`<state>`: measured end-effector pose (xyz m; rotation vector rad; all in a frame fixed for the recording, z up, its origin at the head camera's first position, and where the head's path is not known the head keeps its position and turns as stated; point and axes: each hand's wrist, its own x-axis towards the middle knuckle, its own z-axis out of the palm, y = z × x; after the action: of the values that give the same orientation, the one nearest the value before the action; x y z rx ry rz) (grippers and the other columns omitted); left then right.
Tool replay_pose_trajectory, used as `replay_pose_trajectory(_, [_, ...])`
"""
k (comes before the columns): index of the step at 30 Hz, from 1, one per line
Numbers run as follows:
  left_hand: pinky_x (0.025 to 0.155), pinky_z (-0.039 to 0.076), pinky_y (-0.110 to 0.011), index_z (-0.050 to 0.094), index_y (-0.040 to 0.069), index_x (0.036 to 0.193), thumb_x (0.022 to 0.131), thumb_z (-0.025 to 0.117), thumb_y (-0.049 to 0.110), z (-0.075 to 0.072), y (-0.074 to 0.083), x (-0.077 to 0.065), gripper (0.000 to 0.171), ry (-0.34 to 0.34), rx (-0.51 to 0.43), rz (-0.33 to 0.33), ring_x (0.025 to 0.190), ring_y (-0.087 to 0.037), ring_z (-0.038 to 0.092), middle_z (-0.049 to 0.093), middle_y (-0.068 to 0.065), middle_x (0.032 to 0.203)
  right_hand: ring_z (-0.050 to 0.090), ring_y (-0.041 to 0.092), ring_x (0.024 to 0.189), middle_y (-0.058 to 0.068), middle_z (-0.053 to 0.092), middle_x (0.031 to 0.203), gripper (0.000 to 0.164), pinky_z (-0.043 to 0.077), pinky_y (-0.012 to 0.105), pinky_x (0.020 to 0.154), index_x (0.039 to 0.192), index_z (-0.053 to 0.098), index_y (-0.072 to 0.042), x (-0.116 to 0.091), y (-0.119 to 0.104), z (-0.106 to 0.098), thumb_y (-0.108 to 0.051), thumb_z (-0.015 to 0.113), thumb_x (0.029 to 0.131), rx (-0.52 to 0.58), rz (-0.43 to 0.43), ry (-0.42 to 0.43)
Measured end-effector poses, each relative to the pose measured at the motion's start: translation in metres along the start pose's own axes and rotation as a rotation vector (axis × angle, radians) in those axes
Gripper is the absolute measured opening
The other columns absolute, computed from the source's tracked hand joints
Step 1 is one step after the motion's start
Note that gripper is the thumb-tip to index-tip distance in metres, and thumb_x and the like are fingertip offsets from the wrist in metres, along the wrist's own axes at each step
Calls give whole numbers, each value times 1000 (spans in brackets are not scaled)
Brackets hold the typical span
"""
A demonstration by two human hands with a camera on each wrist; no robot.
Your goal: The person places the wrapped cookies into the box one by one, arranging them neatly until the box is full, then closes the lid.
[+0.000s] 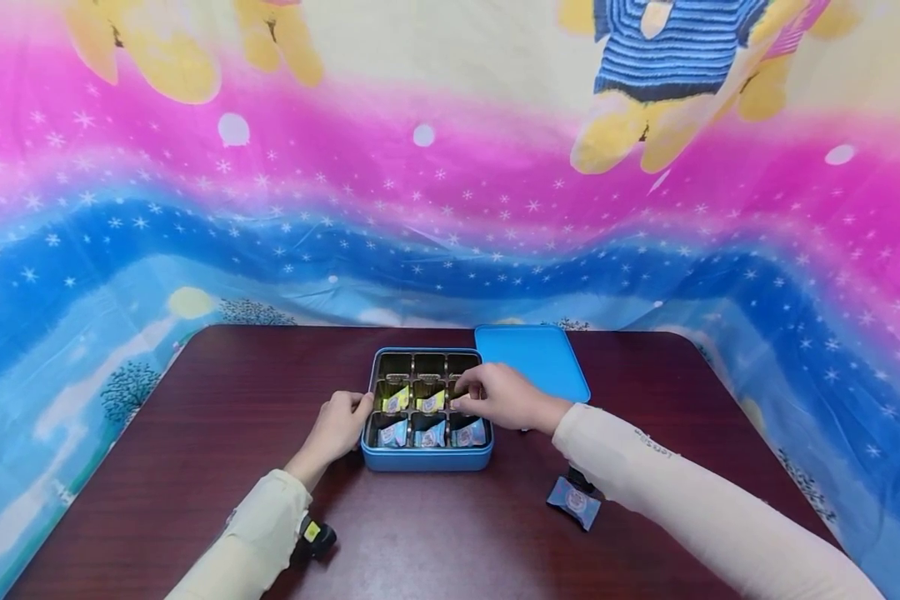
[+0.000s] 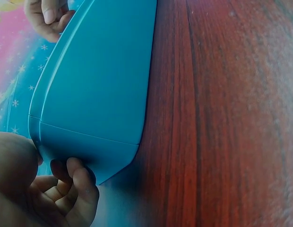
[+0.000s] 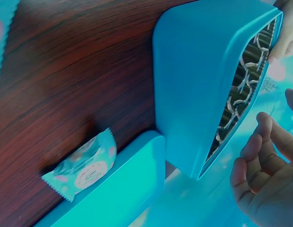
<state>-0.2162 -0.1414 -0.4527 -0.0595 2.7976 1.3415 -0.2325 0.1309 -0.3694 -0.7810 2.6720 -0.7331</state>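
A blue tin box [image 1: 427, 460] with a divided tray stands on the table. Blue wrapped candies [image 1: 429, 433] lie in its front row and yellow wrapped candies [image 1: 431, 401] in the middle row. My left hand [image 1: 337, 429] holds the box's left side, thumb at the rim and curled fingers against the outer wall [image 2: 90, 137]. Over the right middle compartment hovers my right hand [image 1: 506, 393], its loosely bent fingers partly hiding a candy there. Nothing shows between those fingers [image 3: 264, 125] in the right wrist view.
Behind the box to the right lies the blue lid [image 1: 532, 362]. A blue wrapped candy [image 1: 573, 502] lies on the dark wooden table [image 1: 450, 533] below my right forearm; another candy [image 3: 85, 165] is beside the lid. A patterned cloth [image 1: 420, 208] hangs behind the table.
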Motion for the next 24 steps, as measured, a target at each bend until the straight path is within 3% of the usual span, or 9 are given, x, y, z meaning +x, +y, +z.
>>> replay_pose_trajectory(13, [48, 51, -30, 70, -2, 117, 106, 48, 28, 0, 1, -1, 39, -11, -20, -10, 45, -13, 57, 61, -6, 64, 50, 13, 60, -1, 62, 79, 32, 42, 27, 57, 122, 70, -4, -20, 17, -13, -25, 67, 98, 16, 0, 29])
replay_pose_trajectory(24, [47, 52, -30, 72, -1, 113, 106, 48, 27, -1, -1, -2, 38, 3, -17, 3, 44, -13, 58, 64, -7, 67, 53, 17, 69, -1, 64, 86, 32, 46, 28, 59, 121, 71, -4, -39, 47, -22, -27, 64, 100, 55, 0, 46])
